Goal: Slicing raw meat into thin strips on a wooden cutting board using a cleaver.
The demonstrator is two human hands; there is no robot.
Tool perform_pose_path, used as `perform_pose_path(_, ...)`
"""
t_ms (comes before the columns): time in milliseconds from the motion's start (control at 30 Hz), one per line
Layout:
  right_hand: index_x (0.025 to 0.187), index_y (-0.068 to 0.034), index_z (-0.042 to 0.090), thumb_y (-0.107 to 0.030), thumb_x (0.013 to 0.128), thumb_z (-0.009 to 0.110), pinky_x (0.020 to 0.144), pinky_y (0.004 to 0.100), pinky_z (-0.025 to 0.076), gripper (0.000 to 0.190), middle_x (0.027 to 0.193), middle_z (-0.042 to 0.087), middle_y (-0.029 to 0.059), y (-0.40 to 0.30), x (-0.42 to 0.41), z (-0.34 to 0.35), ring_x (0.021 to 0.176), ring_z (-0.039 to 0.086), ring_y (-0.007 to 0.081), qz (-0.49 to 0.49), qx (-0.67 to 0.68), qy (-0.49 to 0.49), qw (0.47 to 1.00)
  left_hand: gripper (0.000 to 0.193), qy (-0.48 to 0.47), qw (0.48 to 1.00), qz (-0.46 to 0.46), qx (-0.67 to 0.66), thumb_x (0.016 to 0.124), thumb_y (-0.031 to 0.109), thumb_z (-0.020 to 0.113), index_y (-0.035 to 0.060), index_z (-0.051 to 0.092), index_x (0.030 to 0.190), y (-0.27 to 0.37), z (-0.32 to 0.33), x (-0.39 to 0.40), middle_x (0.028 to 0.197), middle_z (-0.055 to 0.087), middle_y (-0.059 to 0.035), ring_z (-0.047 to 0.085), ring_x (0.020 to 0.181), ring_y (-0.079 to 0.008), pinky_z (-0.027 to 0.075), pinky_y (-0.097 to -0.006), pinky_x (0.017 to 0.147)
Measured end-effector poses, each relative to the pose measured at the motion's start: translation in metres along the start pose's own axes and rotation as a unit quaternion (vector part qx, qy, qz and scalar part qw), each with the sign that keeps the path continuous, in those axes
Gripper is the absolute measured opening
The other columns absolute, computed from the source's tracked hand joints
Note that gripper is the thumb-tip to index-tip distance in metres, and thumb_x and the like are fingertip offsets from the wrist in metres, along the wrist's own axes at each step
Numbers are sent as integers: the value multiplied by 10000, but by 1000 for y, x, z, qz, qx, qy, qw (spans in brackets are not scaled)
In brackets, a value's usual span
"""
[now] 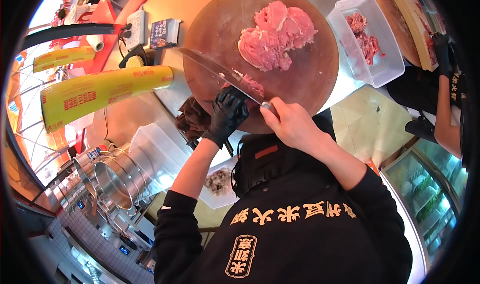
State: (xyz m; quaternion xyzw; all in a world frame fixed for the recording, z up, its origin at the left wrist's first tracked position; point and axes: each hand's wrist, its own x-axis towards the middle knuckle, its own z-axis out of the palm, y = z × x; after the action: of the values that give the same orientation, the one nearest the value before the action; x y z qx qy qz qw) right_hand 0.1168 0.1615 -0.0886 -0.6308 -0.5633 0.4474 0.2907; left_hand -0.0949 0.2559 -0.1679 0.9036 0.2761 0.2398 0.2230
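Note:
My right hand [292,124], bare, is closed round the handle of a long knife [221,74]. Its blade slants up and left over the near part of a round wooden chopping board [318,85]. Beneath and beside the blade lies a small piece of raw meat [252,85]. My left hand [229,111], in a black glove, has its fingers curled at the near end of this piece, close to the blade; the fingertips are hidden, so its grip cannot be told. A larger pile of raw pink meat [277,36] rests farther back on the board.
A clear plastic tub [388,64] with meat scraps stands right of the board. Yellow film boxes [107,92], a scale-like device [135,28] and a dark cloth [193,119] are at the left. A co-worker's gloved hand [441,45] is at far right. Below is a tub of greyish pieces [219,182].

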Motion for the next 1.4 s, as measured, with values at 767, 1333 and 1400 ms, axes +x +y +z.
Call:
perform_pose_path(767,975,18,574,-190,990,590,576,365,491,210,693,648,149,-10,-65,-32,635,667,318,69,76,9,995,412,53,998,-18,20,699,-15,690,88,645,1095,14,-2,-12,1122,612,-116,589,1077,-332,473,-451,962)
perform_pose_path(1333,980,2,577,-250,988,567,590,468,494,253,704,638,211,10,-60,-26,675,651,411,54,45,41,997,403,54,998,-17,22,708,-10,673,97,647,1096,14,-4,-11,1108,614,-107,582,1074,-333,452,-448,972)
perform_pose_path(1400,981,2,588,-229,986,576,589,414,501,231,691,631,183,18,-75,-45,660,664,362,150,76,1,986,415,54,998,-9,18,703,-3,681,107,650,1102,17,-7,-8,1106,616,-102,584,1071,-325,454,-450,963)
